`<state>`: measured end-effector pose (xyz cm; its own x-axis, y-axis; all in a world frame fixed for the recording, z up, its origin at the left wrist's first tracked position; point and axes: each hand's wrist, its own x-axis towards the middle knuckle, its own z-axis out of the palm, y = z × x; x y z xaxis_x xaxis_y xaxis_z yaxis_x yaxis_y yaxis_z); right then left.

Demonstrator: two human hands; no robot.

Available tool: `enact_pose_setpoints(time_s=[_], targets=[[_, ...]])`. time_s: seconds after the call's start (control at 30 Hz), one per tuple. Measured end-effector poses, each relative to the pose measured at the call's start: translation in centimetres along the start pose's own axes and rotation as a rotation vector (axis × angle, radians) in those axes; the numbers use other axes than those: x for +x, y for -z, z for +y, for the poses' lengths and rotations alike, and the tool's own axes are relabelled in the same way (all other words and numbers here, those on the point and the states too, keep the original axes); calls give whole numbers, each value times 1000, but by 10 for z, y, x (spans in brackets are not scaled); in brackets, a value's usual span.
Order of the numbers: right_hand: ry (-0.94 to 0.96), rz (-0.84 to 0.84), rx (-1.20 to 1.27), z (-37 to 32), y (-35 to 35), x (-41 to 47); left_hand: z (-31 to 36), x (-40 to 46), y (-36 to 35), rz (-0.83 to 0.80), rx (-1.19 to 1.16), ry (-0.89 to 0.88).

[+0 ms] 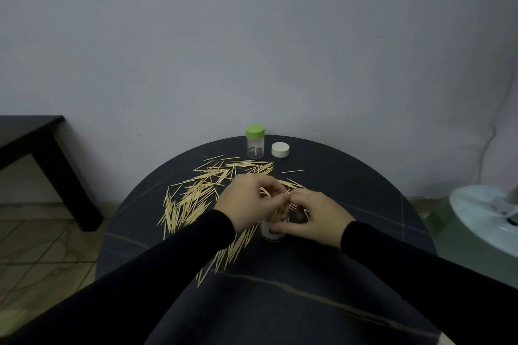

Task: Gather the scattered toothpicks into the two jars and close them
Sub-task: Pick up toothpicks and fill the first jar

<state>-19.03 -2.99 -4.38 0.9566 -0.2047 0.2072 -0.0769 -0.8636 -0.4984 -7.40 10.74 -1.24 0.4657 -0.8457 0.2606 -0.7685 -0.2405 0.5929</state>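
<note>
We count two jars. One clear jar [255,145] stands upright at the far edge of the desk [350,185], its green lid [255,131] on and only a few toothpicks inside. The other, an open jar [273,228], stands near the middle between both hands, packed with upright toothpicks. One white lid [280,149] lies on the desk just right of the green-lidded jar, apart from it.

The scattered toothpicks [193,199] are too many to count; they lie in a wide heap left of and behind the hands, with more trailing toward the near edge under the left sleeve.

Our left hand [246,204] curls over the open jar's mouth, fingers pinching toothpicks. Our right hand [316,218] wraps round the open jar from the right, fingers curled on its side.

The desk is round and dark with thin pale veins. Behind it is a plain grey wall; a black table [42,148] stands far left on a tiled floor, and a pale green round object [482,221] sits at right.
</note>
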Motion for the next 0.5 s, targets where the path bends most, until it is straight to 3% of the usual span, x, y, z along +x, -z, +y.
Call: enact_pose_setpoints(time_s=[0.3,0.5], targets=[[-7,-44,4,-4,4,-1,-14,-1,15,-4,-19,-113],[-14,-52,-7,-2,5,-1,-20,-1,24,-73,269,-301]])
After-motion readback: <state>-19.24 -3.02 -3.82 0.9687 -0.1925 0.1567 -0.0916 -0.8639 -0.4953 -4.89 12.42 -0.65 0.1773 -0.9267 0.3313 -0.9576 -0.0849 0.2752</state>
